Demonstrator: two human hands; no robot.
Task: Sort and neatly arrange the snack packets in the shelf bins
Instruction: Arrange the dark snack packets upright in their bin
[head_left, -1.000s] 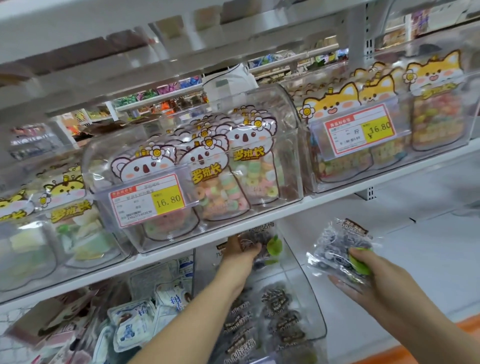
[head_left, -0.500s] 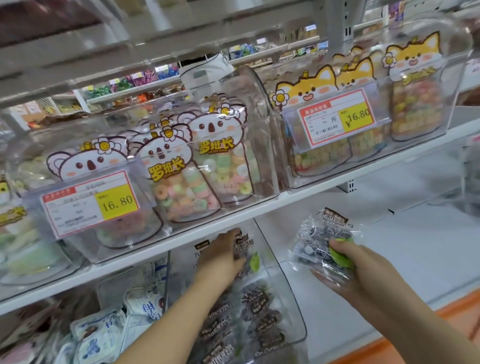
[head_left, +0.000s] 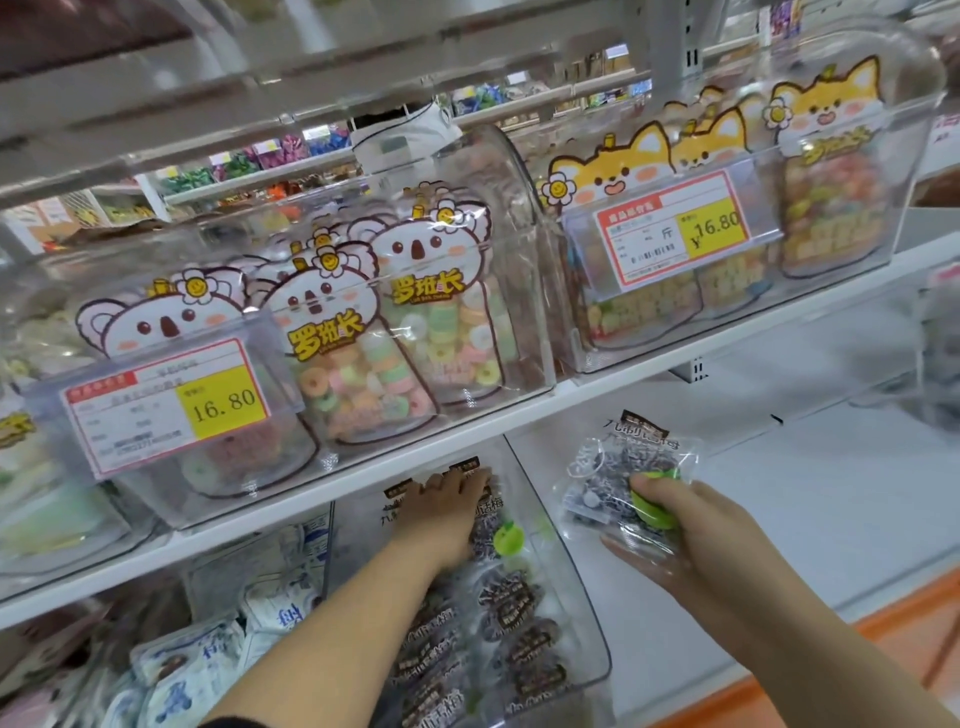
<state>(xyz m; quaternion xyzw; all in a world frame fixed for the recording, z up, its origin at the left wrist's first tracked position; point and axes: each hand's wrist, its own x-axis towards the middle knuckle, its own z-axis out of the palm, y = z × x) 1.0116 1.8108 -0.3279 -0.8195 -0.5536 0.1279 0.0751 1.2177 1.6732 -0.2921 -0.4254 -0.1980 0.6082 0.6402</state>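
upper shelf (head_left: 467, 439) | koala bin (head_left: 519, 234), fox bin (head_left: 909, 135) | lower shelf (head_left: 831, 493) | plum-packet bin (head_left: 584, 613)

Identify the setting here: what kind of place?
Most likely a snack shop or supermarket aisle: white shelves carry clear bins of packaged sweets, yellow price tags read 16.80, and more stocked shelves show behind. The right hand holds a snack packet.

White metal shelf boards (head_left: 649, 359), orange base edge (head_left: 896, 618), stocked aisle shelves (head_left: 249, 162) behind

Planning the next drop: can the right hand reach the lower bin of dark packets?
Likely yes: the right hand, gripping a packet, is beside the open bin; left hand covers its rear.
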